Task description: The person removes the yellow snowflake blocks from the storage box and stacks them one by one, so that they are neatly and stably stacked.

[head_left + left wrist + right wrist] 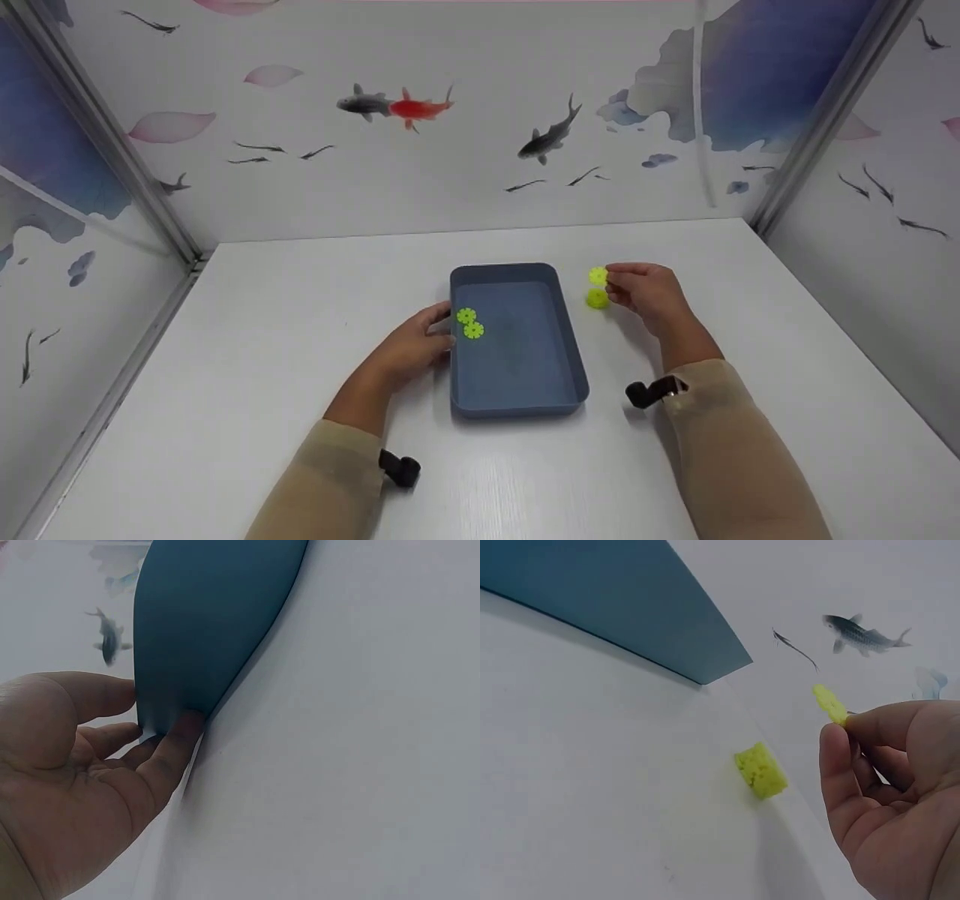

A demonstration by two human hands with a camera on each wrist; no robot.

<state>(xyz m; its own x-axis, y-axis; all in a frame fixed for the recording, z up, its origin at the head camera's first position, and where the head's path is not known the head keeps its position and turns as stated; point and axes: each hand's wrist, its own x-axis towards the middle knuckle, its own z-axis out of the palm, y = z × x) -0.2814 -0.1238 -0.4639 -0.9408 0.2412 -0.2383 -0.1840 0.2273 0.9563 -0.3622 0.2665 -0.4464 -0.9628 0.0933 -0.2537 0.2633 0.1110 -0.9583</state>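
A blue-grey rectangular tray (517,375) lies on the white table, with two yellow-green notched discs (473,330) inside near its left wall. My left hand (416,345) touches the outside of that wall, its fingers and thumb spread along it; the left wrist view shows the fingertips against the tray's wall (210,622). To the right of the tray, my right hand (649,296) pinches one yellow snowflake disc (829,705) between thumb and finger, raised off the table. Below it stands a short stack of similar yellow discs (761,770), apart from the hand in the right wrist view.
The white table (262,337) is bounded by panels printed with fish (551,141) and petals at the back and sides. Metal posts (832,120) stand at the back corners. A black wrist camera (401,470) sticks out from each sleeve.
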